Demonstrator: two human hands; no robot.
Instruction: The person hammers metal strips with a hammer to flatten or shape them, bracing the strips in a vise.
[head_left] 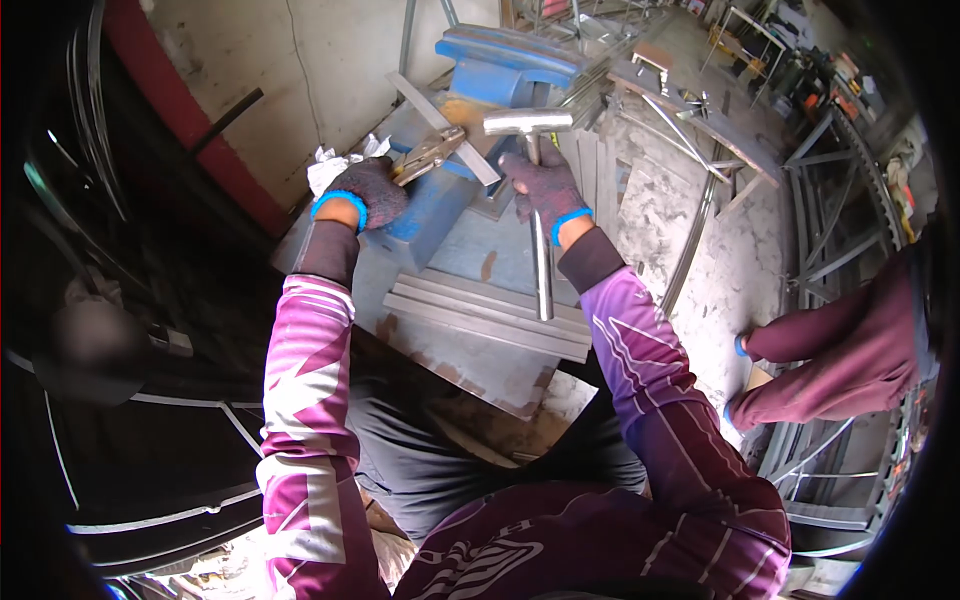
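My left hand (366,193), in a dark glove with a blue cuff, is closed around the handles of locking pliers (432,156). The plier jaws clamp a flat metal bar (412,98), which lies slantwise over the blue vise (425,205). In a matching glove, my right hand (550,188) grips a steel hammer (528,122) by its shaft, close below the head. The head is raised beside the bar and apart from it, while the shaft points down toward me. Crumpled white material (335,168) sits just behind my left hand.
Several flat metal strips (480,312) lie across the near part of the metal table (480,378). More strips (598,165) stand to the right. A blue anvil-like block (510,70) rises at the back. At right, another person's legs (840,350) are close by, near metal racks.
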